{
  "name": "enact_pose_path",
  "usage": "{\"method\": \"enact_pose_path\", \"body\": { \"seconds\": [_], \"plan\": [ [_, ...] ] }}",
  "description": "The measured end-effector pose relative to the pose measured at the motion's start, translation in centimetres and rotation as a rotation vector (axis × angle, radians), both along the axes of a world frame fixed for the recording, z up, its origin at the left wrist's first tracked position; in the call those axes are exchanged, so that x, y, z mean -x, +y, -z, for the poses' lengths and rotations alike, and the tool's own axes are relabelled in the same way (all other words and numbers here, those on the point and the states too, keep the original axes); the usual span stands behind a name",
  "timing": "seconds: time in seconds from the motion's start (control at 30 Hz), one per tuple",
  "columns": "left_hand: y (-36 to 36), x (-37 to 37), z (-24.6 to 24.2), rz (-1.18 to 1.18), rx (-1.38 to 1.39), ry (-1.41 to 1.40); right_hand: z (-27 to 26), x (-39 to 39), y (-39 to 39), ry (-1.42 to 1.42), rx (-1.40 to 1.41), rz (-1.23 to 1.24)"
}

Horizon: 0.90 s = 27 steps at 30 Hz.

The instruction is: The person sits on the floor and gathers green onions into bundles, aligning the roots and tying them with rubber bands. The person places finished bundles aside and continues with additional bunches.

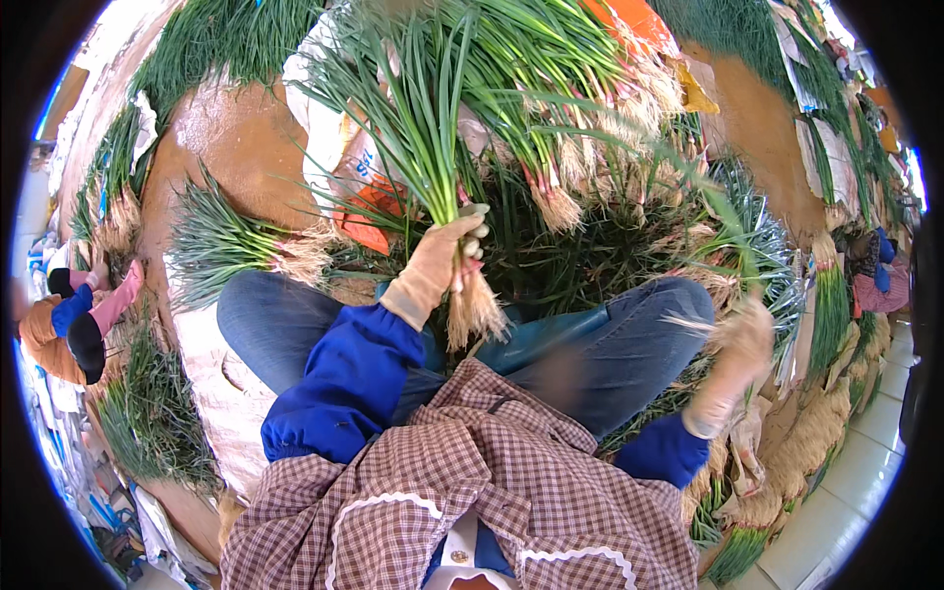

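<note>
My left hand, in a pale glove, grips a bunch of scallions near its lower stems. The green leaves fan upward, and the pale roots hang below my fist. Off to the right, over my knee, my right hand is motion-blurred. It appears closed on a scallion, whose long leaves streak up and to the left while whitish roots stick out beside the hand. Loose green trimmings cover the ground between my bent legs.
A large heap of scallions lies ahead on sacking, near an orange sack. By my left knee rests a smaller bunch. More bundles line the right side. Other people sit at far left and far right.
</note>
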<state>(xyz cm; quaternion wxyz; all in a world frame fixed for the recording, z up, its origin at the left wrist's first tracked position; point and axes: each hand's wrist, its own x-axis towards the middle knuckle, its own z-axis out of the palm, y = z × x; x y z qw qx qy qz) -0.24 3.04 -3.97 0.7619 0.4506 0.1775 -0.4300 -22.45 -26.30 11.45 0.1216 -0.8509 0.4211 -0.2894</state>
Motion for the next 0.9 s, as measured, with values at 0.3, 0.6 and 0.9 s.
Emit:
{"method": "enact_pose_path", "body": {
  "seconds": [0.3, 0.6, 0.9],
  "plan": [
    [-14.7, -4.8, 2.8, -0.164, -0.299, 0.07, 0.5, 7.7, -8.8, 0.537, -0.125, 0.343],
    [-3.6, 0.5, -2.7, 0.15, -0.044, -0.144, 8.7, -16.0, 8.7, 0.322, -0.626, -0.737],
    [3.9, 1.7, -6.5, -0.118, -0.118, -0.178, 13.7, -19.0, 14.7, -0.448, -1.158, -0.632]
  ]
}}
